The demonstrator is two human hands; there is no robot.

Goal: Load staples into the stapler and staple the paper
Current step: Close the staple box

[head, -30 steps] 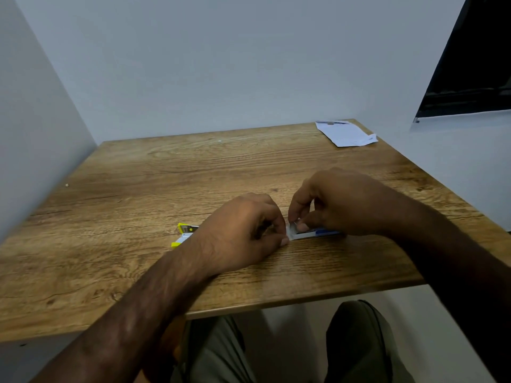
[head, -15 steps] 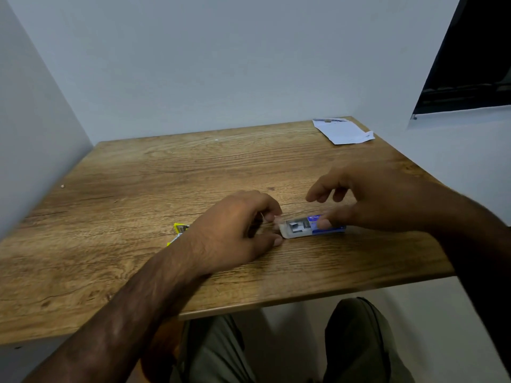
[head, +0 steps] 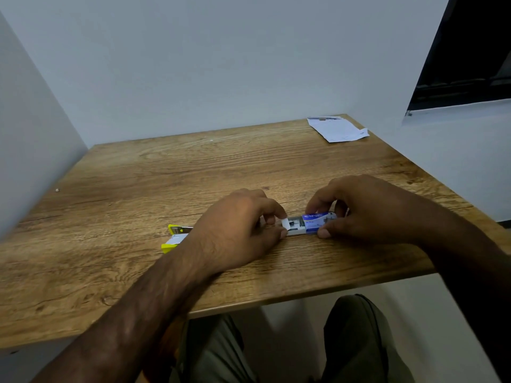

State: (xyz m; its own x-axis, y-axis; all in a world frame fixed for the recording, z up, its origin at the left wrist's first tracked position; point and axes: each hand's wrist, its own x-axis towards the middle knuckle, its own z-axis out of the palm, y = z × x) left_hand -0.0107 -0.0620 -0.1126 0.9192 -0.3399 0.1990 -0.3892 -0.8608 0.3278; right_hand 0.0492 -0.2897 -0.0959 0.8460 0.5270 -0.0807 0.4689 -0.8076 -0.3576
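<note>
A small blue staple box (head: 313, 222) lies on the wooden table (head: 193, 172) near the front edge, its inner tray slid partly out to the left with staples showing. My right hand (head: 359, 208) grips the blue sleeve with thumb and fingers. My left hand (head: 240, 230) pinches the white flap at the tray's left end. A yellow stapler (head: 175, 236) lies open on the table behind my left wrist, partly hidden by it. The white paper (head: 336, 128) lies at the far right corner of the table.
Grey walls close in the table at the left and the back. A dark window opening is at the upper right. My knees show below the table's front edge.
My right hand lifted its fingers off the staple box, then closed round the blue sleeve again. The tray has slid out to the left, now showing the staples.
</note>
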